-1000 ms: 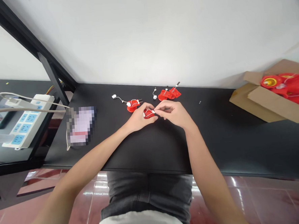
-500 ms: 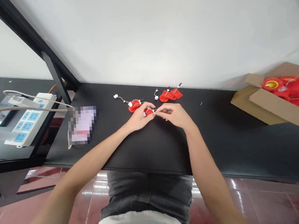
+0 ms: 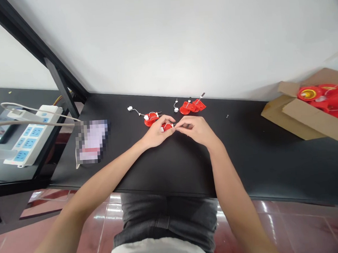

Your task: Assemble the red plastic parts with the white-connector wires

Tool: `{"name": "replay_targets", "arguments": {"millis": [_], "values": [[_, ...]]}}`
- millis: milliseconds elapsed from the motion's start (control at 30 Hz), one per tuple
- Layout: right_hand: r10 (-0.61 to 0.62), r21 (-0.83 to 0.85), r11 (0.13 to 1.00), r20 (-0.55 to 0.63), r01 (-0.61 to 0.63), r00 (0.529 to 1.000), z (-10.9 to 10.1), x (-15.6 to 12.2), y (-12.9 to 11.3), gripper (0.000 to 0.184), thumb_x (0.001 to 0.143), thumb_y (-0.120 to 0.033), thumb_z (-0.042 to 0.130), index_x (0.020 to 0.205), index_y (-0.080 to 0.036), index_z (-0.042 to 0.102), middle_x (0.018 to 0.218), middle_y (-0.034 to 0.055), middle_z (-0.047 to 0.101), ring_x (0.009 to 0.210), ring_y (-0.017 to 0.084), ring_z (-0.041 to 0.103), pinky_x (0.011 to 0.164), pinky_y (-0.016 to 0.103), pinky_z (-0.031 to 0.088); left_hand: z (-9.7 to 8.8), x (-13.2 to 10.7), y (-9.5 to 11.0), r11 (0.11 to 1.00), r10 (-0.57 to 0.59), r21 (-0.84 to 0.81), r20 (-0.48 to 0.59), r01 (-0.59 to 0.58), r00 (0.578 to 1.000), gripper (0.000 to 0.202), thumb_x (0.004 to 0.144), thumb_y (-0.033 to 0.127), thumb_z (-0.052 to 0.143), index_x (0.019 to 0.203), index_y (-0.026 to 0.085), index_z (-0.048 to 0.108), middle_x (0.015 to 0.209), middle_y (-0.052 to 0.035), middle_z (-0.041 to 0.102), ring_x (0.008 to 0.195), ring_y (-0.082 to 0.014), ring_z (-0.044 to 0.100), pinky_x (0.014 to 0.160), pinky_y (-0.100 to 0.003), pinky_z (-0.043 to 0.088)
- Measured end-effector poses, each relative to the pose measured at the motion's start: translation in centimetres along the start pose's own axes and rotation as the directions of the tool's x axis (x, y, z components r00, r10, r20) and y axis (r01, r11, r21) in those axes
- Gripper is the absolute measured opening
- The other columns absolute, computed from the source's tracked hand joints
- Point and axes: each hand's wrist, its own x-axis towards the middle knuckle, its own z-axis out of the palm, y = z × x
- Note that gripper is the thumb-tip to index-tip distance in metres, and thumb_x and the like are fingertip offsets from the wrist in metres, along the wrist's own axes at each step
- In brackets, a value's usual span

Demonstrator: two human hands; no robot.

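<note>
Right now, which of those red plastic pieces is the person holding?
The front red piece, held between the left hand and the right hand. The other red pieces lie farther back on the black table, untouched.

No text, label, brand, number or sign can be read. The pixelated rectangular object (image 3: pixel 93 142) on the black tabletop (image 3: pixel 245 163) is blurred beyond reading, and any markings on the white power strip (image 3: pixel 32 136) are too small to be made out.
</note>
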Motion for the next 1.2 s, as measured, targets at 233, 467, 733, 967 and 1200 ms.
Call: {"name": "replay_targets", "arguments": {"millis": [233, 467, 733, 967, 1200], "values": [[0.174, 0.134, 0.977, -0.029, -0.168, 0.984, -0.8, -0.3, 0.0, 0.019, 0.086, -0.038, 0.073, 0.089, -0.020, 0.070, 0.076, 0.0011, 0.068, 0.062, 0.014, 0.060, 0.061, 0.030, 0.052, -0.1, -0.1, 0.3, 0.999, -0.036, -0.039, 0.039, 0.038, 0.999, 0.028, 0.091, 0.033, 0.065, 0.113, 0.020, 0.053, 0.088, 0.0009, 0.057, 0.085, -0.0140, 0.059, 0.080, -0.028, 0.047], [0.168, 0.162, 0.971, 0.047, -0.174, 0.985, 0.0, 0.1, 0.6, 0.024, 0.092, -0.043, 0.066, 0.092, -0.019, 0.070, 0.077, 0.0021, 0.068, 0.062, 0.013, 0.060, 0.060, 0.028, 0.052, -0.1, 0.0, 0.2, 0.999, -0.037, -0.004, 0.060, 0.037, 0.998, 0.030, 0.093, 0.039, 0.062, 0.115, 0.020, 0.055, 0.086, 0.0012, 0.054, 0.079, -0.0130, 0.055, 0.075, -0.027, 0.046], [0.208, 0.091, 0.977, -0.227, -0.192, 0.951, -0.9, 0.3, 2.0, 0.032, 0.088, -0.050, 0.067, 0.083, -0.019, 0.070, 0.071, 0.0021, 0.067, 0.057, 0.014, 0.057, 0.057, 0.029, 0.049, -0.6, -0.4, 0.9, 0.918, 0.009, 0.394, 0.086, -0.042, 0.996, 0.050, 0.086, 0.034, 0.066, 0.132, 0.023, 0.052, 0.122, -0.0092, 0.057, 0.116, -0.0270, 0.056, 0.105, -0.046, 0.049], [0.089, -0.019, 0.993, -0.542, -0.118, 0.836, -1.0, 1.4, 4.0, 0.030, 0.082, -0.043, 0.067, 0.102, -0.020, 0.071, 0.100, 0.0064, 0.073, 0.065, 0.015, 0.060, 0.066, 0.033, 0.053, -1.4, -0.6, 2.2, 0.823, 0.002, 0.564, 0.119, -0.069, 0.993, 0.059, 0.088, 0.031, 0.063, 0.143, 0.023, 0.046, 0.124, -0.0099, 0.051, 0.109, -0.0259, 0.058, 0.097, -0.044, 0.055], [0.130, 0.127, 0.988, -0.428, -0.083, 0.894, -0.3, 0.8, 2.0, 0.027, 0.084, -0.048, 0.072, 0.089, -0.021, 0.072, 0.082, 0.0040, 0.070, 0.069, 0.018, 0.062, 0.071, 0.035, 0.055, -1.5, -0.4, 1.4, 0.853, 0.034, 0.510, 0.153, -0.108, 0.988, 0.055, 0.091, 0.035, 0.063, 0.142, 0.023, 0.048, 0.121, -0.0092, 0.052, 0.111, -0.0260, 0.060, 0.097, -0.043, 0.055]]}}
